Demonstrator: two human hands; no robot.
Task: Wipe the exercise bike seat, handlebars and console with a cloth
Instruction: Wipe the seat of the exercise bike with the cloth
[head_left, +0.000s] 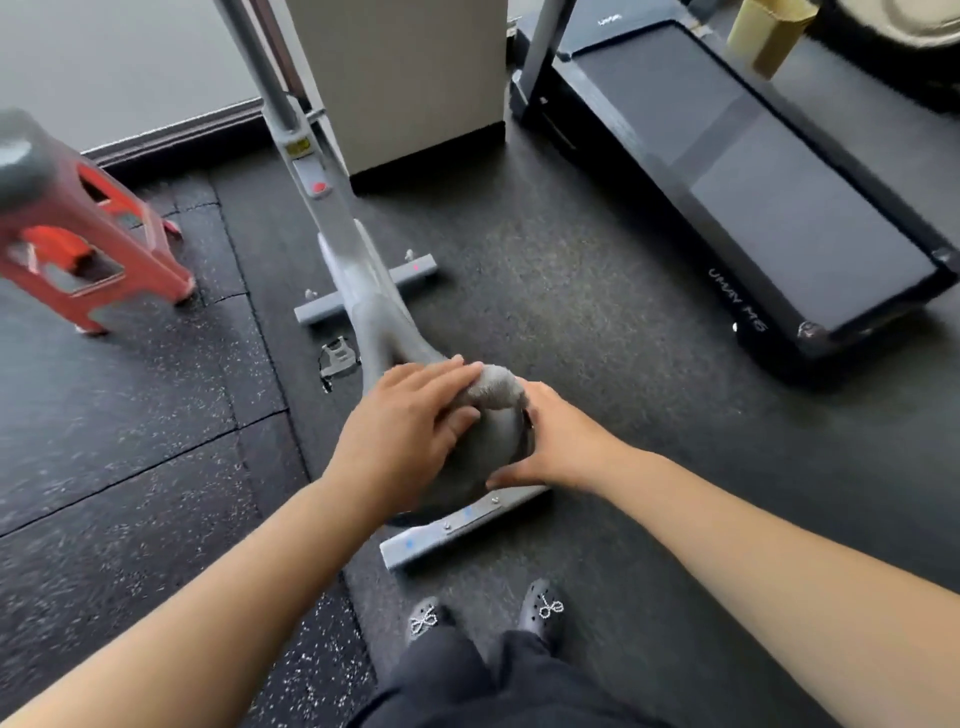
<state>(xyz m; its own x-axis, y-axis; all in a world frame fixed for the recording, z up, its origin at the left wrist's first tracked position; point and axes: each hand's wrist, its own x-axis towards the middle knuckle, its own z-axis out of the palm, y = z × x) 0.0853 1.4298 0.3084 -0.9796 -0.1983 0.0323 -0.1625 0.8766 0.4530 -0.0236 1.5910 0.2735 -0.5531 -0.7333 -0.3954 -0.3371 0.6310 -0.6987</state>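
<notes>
Grey cloth (496, 387), 1, under 2 hands, left (410, 415) and right (553, 441), on 1 seat (485, 452).

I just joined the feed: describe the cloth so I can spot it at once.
Find the grey exercise bike running up the middle of the floor. At its near end both hands rest on the seat. The cloth is the bunched grey wad at the seat's far tip, between the left hand and right hand, soft and wrinkled unlike the smooth seat.

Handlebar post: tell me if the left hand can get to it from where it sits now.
Probably yes. The left hand lies flat on the seat beside the cloth, and the post rises ahead along the bike frame with nothing between. It looks a stretch, so a lean or step forward may be needed.
</notes>
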